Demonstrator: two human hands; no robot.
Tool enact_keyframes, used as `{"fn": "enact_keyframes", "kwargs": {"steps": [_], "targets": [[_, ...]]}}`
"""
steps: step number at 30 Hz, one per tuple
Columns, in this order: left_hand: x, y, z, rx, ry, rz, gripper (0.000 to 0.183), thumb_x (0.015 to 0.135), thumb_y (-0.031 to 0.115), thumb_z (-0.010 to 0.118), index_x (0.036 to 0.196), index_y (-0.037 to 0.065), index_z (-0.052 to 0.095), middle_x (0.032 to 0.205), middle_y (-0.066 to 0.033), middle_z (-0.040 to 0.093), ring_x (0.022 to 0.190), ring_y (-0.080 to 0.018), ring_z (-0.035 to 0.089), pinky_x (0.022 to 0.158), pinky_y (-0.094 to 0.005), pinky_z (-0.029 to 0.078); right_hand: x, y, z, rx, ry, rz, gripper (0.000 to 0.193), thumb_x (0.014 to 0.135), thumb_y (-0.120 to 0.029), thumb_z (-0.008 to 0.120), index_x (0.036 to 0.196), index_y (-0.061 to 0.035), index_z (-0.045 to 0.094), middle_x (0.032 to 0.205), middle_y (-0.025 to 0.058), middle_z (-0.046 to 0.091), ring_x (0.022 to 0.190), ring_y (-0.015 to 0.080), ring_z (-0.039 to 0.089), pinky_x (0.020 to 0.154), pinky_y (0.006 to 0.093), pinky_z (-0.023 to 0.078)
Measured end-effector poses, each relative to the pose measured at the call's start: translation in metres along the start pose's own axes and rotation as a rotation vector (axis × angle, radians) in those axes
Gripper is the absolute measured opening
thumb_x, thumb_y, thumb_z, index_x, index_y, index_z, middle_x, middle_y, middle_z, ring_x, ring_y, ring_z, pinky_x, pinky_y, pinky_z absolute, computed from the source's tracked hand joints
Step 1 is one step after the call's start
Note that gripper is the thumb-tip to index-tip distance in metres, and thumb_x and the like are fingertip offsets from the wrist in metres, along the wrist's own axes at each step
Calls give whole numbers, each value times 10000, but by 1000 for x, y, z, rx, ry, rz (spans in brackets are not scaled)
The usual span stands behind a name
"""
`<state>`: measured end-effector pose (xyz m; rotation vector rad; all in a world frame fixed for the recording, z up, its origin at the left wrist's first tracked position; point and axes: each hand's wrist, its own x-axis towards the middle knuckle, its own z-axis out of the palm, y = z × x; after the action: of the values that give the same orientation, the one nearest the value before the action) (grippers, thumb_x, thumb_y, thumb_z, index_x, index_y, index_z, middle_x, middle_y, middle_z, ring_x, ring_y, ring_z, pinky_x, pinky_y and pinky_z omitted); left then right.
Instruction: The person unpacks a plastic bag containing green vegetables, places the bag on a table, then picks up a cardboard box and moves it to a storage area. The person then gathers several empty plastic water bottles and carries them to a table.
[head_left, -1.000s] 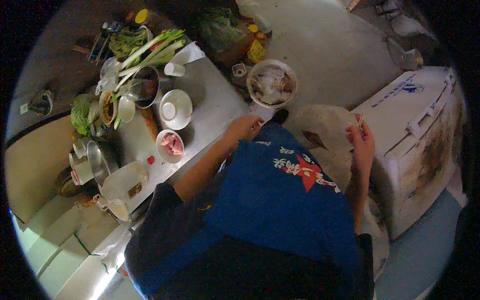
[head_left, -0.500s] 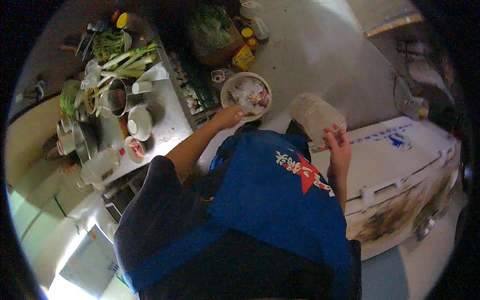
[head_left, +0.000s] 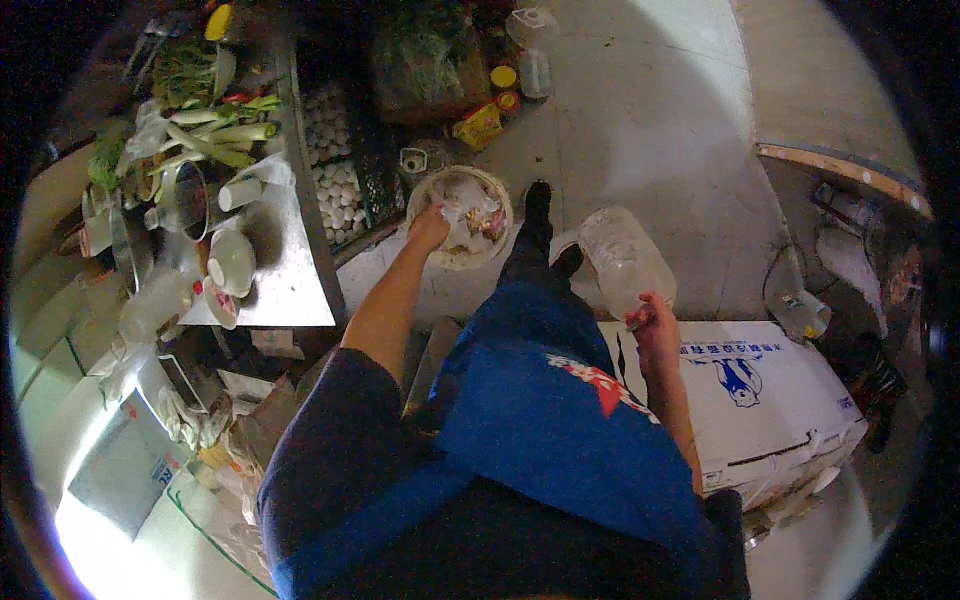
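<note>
In front of me to the left stands a round, pale bucket (head_left: 508,192) with thin clear plastic and mixed scraps inside. My left hand (head_left: 430,230) reaches over the bucket's near left side, fingers closed; whatever they hold is hidden, though pale plastic lies right by the fingertips. On the other side, a large translucent plastic jug (head_left: 622,258) hangs from my right hand (head_left: 654,326), whose fingers are closed around its near end. The jug is tilted, its broad end pointing away from me, above the floor beside the white box (head_left: 790,385).
Left, a metal table (head_left: 295,290) bears leeks (head_left: 220,140), bowls (head_left: 232,262) and a clear jug. Trays of eggs (head_left: 338,190) sit beside it. Beyond the bucket are a crate of greens (head_left: 425,60) and a yellow packet (head_left: 477,127). My dark shoes (head_left: 538,200) show on the floor.
My left hand has moved from the bucket's near rim to over its left side. The view has turned, and a leg and both shoes now show. The right hand still holds the jug.
</note>
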<state>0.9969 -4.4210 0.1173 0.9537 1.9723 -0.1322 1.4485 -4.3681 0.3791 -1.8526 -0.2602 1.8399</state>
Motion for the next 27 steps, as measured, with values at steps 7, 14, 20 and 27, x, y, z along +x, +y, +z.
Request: {"fn": "enact_keyframes", "kwargs": {"steps": [7, 14, 20, 27], "targets": [[176, -53, 34, -344, -38, -205, 898, 829, 281, 675, 1550, 177, 150, 1418, -225, 445, 1172, -381, 542, 955, -496, 452, 35, -10, 23, -24, 125, 125, 228, 953, -293, 588, 1016, -74, 599, 843, 37, 606, 827, 184, 599, 783, 292, 465], [270, -101, 43, -548, 247, -309, 932, 791, 277, 738, 1541, 164, 196, 1433, -225, 427, 1162, -366, 554, 933, -453, 501, 80, -11, 40, -158, 102, 226, 277, 963, -307, 579, 1065, -50, 581, 936, 74, 653, 867, 174, 626, 777, 293, 488], [293, -74, 15, -1039, 252, -397, 849, 746, 268, 816, 1455, 138, 367, 1354, -98, 505, 1276, -301, 449, 948, -493, 439, 104, -23, 55, -216, 181, 257, 270, 949, -292, 604, 1085, -59, 602, 928, 67, 660, 874, 168, 632, 783, 285, 486], [258, -7, -32, -785, 523, -400, 423, 787, 191, 718, 1127, 89, 487, 1066, -125, 573, 983, -318, 547, 808, -462, 452, 111, -35, 48, -218, 235, 233, 282, 948, -293, 604, 1117, -67, 616, 839, 58, 656, 782, 147, 617, 730, 266, 475]]}}
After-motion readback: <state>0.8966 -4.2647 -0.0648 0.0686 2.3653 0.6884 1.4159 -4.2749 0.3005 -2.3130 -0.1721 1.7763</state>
